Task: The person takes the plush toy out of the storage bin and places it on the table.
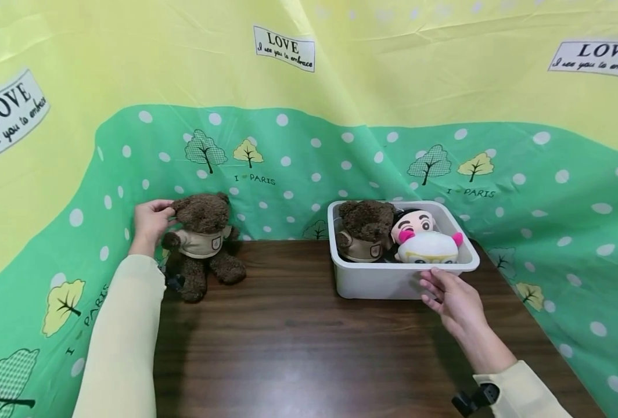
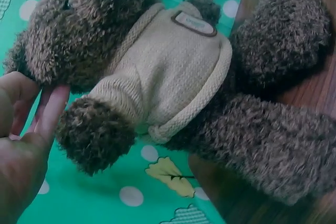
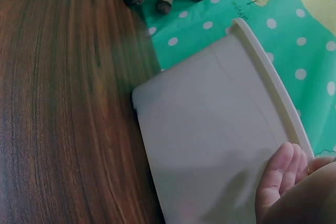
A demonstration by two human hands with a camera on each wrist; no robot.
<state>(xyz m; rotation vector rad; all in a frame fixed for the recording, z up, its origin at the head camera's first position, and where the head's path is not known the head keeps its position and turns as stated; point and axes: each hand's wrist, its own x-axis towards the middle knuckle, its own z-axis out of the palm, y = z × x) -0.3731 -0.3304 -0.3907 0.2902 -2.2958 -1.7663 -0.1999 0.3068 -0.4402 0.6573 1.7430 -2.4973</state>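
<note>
At the left of the head view, a brown teddy bear point(image 1: 203, 244) in a beige sweater sits at the back of the table, leaning on the cloth. My left hand point(image 1: 152, 223) pinches its ear on the left side; the left wrist view shows thumb and fingers point(image 2: 52, 111) at the side of the head. My right hand point(image 1: 457, 302) holds the front rim of a white plastic bin point(image 1: 382, 283), thumb at the rim and fingers against the outer wall. Inside the bin sit a second brown teddy bear point(image 1: 366, 223), a black-haired plush doll point(image 1: 416, 223) and a white plush toy point(image 1: 428, 248) with pink ends.
The dark wooden table point(image 1: 288, 342) stretches between the bear and the bin. A green and yellow cloth point(image 1: 288, 151) with white dots and printed trees hangs behind the table and along both sides.
</note>
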